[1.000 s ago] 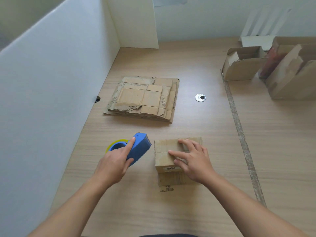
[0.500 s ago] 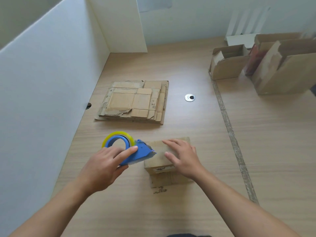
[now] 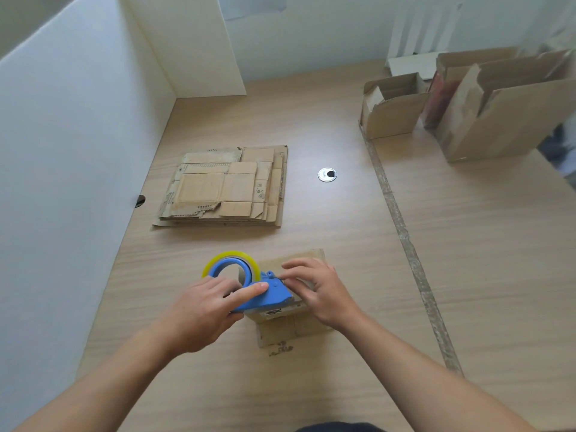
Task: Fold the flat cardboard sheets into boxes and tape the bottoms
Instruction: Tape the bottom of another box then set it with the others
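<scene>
- The left hand (image 3: 202, 313) grips the blue tape dispenser (image 3: 268, 296). Its fingers curl round the handle and 1 finger lies flat along the top.
- The dispenser carries a yellow tape roll (image 3: 232, 256). Its front end rests on top of the small box (image 3: 307, 255).
- The small box sits on the table (image 3: 343, 238) toward the near edge, closer to the left edge than the right edge.
- The right hand (image 3: 321, 291) presses down on the box top. Its fingers are spread and a little bent, and it holds nothing. Its fingertips are right beside the dispenser's front end.
- A stack of flat cardboard sheets (image 3: 224, 188) lies farther back near the left edge, well apart from the small box.
- A small open box (image 3: 392, 113) and a bigger open box (image 3: 505, 120) stand side by side toward the far right corner.
- A round metal cap (image 3: 327, 175) sits in the table between the stack and the open boxes.
</scene>
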Tool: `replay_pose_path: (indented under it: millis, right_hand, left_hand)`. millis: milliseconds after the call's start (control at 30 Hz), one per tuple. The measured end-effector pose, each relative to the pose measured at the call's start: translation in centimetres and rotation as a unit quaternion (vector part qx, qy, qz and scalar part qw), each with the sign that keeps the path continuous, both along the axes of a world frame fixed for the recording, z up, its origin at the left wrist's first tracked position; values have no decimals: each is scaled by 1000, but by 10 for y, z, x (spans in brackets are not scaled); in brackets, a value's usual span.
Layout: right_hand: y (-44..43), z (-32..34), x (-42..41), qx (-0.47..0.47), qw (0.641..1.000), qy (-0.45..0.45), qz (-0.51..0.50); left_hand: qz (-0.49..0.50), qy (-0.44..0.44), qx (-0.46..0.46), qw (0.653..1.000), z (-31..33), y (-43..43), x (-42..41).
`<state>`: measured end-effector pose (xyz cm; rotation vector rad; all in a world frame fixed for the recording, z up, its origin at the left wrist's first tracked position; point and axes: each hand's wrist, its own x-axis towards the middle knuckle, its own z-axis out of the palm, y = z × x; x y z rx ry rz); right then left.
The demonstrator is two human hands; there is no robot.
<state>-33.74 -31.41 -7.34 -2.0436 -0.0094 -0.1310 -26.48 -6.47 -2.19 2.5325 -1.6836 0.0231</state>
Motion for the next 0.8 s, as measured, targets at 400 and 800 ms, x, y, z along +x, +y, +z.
replay_pose_path:
  millis: [400,800]
  right_hand:
    - [2,1,-1,22,998,16,-54]
    - [-36,-3,-15,331,888,162,-276]
  left_hand:
    - [33,36,-9,999,2,2,-11]
    - [80,90,27,992,12,-1,-2]
